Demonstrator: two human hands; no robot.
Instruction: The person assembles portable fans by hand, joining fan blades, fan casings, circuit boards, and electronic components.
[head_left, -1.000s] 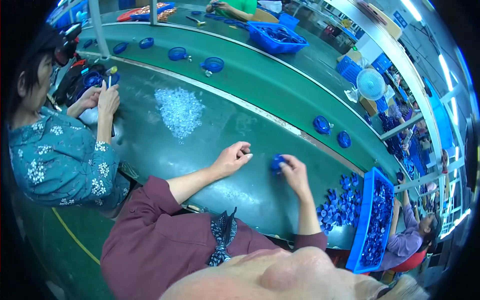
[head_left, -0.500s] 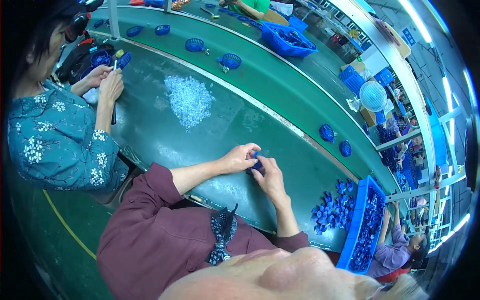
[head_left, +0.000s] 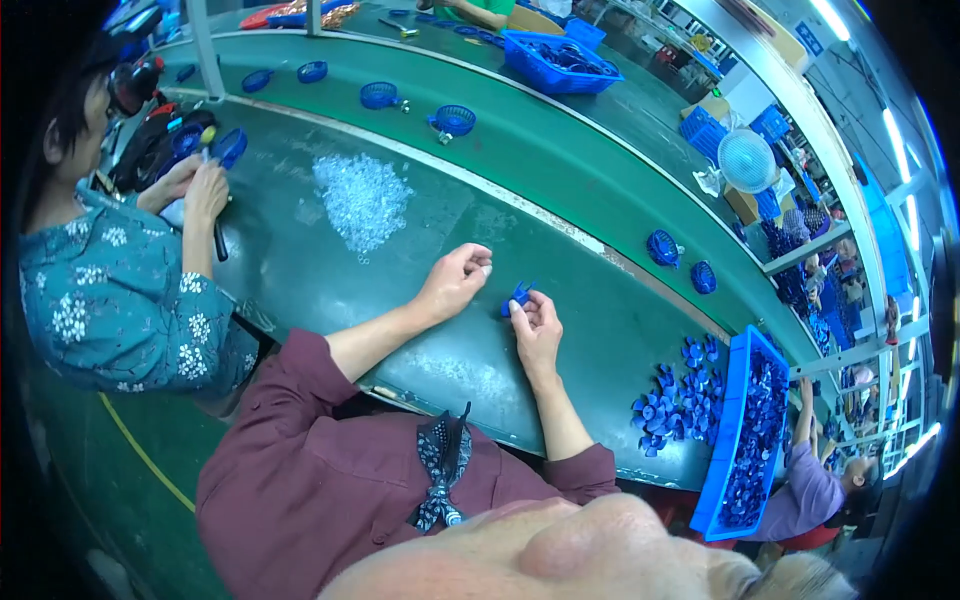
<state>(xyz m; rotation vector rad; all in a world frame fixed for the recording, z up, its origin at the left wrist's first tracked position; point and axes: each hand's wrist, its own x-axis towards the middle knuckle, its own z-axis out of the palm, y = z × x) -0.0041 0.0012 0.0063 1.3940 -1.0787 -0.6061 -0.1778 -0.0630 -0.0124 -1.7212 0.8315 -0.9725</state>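
Over the green tabletop [head_left: 440, 370], my right hand [head_left: 540, 325] pinches a small blue finned plastic part [head_left: 517, 300] between thumb and fingers. Apart from it, to the left, my left hand [head_left: 456, 282] has its fingers curled in and pressed to the thumb. Whatever may be in that pinch is too small to make out. Beyond my left hand lies a pile of small clear plastic rings [head_left: 362, 205]. Off to the right of my right hand, loose blue bladed parts [head_left: 680, 405] lie heaped, similar in colour to the held one.
A blue bin [head_left: 722, 440] full of small blue parts stands at the right edge. Along the far side runs a green conveyor belt [head_left: 560, 190] carrying several blue basket-shaped pieces [head_left: 455, 120]. At the left, a co-worker [head_left: 115, 290] handles a tool and blue parts.
My hands were together on the blue part. Now my left hand has drawn away up and to the left, and the part stays in my right hand.
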